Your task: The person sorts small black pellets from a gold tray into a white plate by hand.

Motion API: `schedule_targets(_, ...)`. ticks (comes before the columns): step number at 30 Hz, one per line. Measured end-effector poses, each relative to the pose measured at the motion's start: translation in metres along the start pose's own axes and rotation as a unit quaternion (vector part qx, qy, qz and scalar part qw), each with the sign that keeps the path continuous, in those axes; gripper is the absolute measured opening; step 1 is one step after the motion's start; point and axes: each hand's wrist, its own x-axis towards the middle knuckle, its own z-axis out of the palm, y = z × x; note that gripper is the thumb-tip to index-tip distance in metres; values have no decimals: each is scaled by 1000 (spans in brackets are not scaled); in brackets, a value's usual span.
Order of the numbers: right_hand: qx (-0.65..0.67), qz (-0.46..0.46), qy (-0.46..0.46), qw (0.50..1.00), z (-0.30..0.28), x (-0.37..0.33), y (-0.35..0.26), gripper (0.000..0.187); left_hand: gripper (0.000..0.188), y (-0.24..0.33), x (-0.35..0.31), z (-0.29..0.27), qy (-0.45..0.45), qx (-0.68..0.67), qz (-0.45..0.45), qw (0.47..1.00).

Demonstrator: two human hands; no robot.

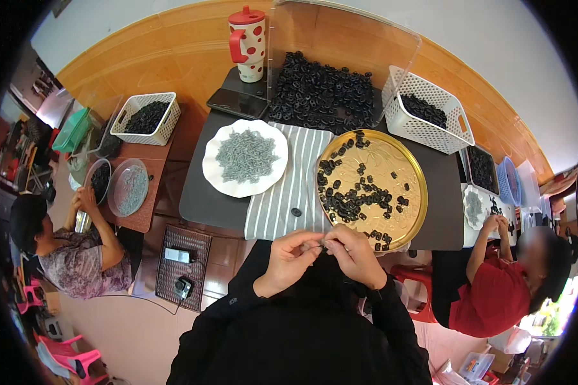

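My left hand point(288, 263) and my right hand point(354, 256) meet fingertip to fingertip just off the table's front edge. Both are closed in a pinch around something small and dark, mostly covered by the fingers. Right of my hands is a round gold tray point(404, 154) with many small black plastic pieces point(347, 202) scattered on it. One black oval piece point(296, 212) lies alone on the grey-and-white striped cloth point(273, 215). To the left, a white scalloped plate point(215, 170) holds a heap of small grey, link-like parts point(247, 156).
Behind stands a clear-walled bin of black parts point(324, 93), beside a white basket point(456, 131). A phone point(237, 103) and a red-lidded spotted tumbler point(247, 48) are back left. Co-workers sit at left point(83, 256) and right point(494, 289). A brown rack point(183, 266) holds devices.
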Motion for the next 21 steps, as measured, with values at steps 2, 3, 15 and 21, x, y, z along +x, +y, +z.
schedule_targets(2, 64, 14, -2, 998, 4, 4, -5, 12, 26, 6, -4, -13, 11, 9, -18, 1000)
schedule_targets(3, 45, 30, 17, 998, 5, 8, -5, 14, 26, 8, -7, -20, 19, 17, -37, 999)
schedule_targets(15, -354, -8, 116, 928, 65, 57, -7, 7, 26, 18, -8, -67, 89, 3, -11, 996)
schedule_targets(21, -268, -93, 141, 948, 65, 58, 1, 6, 26, 20, -7, -70, 103, -17, -10, 995)
